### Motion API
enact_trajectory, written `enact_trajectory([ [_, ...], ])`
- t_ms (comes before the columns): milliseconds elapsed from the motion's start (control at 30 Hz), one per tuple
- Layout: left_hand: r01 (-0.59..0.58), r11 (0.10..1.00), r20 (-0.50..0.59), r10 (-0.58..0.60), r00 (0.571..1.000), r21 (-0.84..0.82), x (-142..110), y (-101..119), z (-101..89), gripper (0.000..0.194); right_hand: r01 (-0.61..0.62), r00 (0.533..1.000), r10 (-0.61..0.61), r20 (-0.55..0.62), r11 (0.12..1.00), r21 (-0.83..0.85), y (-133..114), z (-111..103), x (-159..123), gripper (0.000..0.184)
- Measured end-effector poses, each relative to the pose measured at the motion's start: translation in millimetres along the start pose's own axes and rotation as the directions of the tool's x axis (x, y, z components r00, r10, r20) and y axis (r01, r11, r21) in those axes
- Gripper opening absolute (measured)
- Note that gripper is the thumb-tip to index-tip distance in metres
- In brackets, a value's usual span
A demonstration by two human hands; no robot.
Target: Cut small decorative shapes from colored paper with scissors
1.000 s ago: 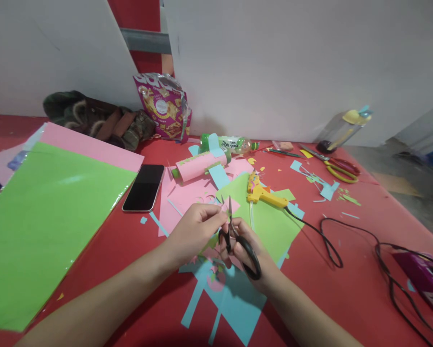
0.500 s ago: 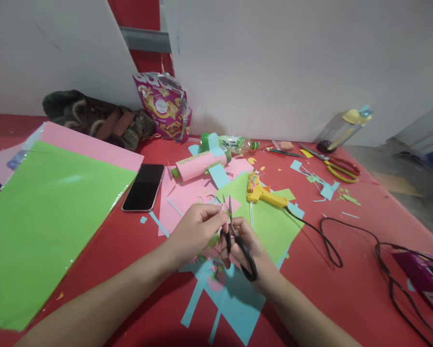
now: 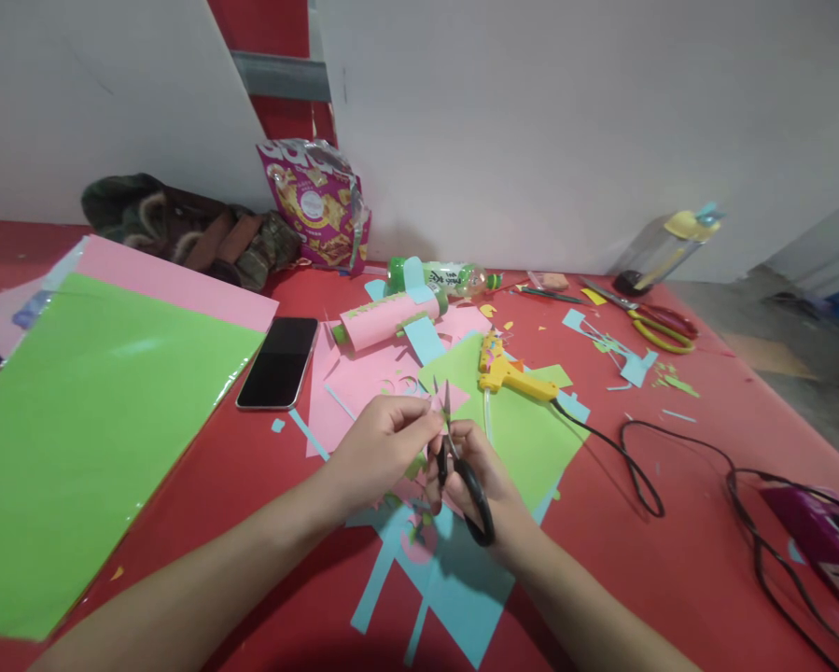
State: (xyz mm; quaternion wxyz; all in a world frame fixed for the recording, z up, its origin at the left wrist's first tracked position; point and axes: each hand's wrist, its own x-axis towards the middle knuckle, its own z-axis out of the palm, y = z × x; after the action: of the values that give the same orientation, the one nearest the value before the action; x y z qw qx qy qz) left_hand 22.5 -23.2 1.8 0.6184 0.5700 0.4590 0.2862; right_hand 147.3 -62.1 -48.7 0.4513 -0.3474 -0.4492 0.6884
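My right hand (image 3: 485,471) is closed round the black handles of a small pair of scissors (image 3: 475,499), whose blades point away from me and stand slightly apart. Close by the blades, my left hand (image 3: 391,434) pinches a small piece of pink paper, mostly hidden by the fingers. Under both hands lie pink, green and light blue paper sheets (image 3: 475,597) and offcuts. Just beyond, a pink paper roll (image 3: 391,320) with green ends rests on the sheets. A yellow glue gun (image 3: 521,381) lies on green paper right of my hands.
A phone (image 3: 279,364) and large green paper (image 3: 104,420) lie left. At the back are a snack bag (image 3: 319,205), a green-labelled bottle (image 3: 454,278) and a clear tumbler (image 3: 671,247). Larger scissors (image 3: 661,329) lie right, with a black cord (image 3: 678,429) running to a purple box (image 3: 821,541).
The scissors in my right hand have tilted a little and their blades have drawn slightly closer together. My left hand keeps its pinch almost in place.
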Motion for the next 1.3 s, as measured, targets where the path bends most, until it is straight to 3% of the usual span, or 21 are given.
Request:
enact_trajectory([
  [733,-0.034,0.999,0.004,0.034,0.999,-0.016,1.0,-3.8,1.3,0.028,0.015,1.000,-0.015,-0.014,1.000,0.004,2.3,-0.3,-0.8,0.040],
  [1300,0.041,0.984,0.075,-0.028,0.997,-0.173,0.9,-3.3,0.8,0.027,-0.016,0.997,0.015,-0.081,1.000,-0.011,-0.4,2.5,-0.8,0.041],
])
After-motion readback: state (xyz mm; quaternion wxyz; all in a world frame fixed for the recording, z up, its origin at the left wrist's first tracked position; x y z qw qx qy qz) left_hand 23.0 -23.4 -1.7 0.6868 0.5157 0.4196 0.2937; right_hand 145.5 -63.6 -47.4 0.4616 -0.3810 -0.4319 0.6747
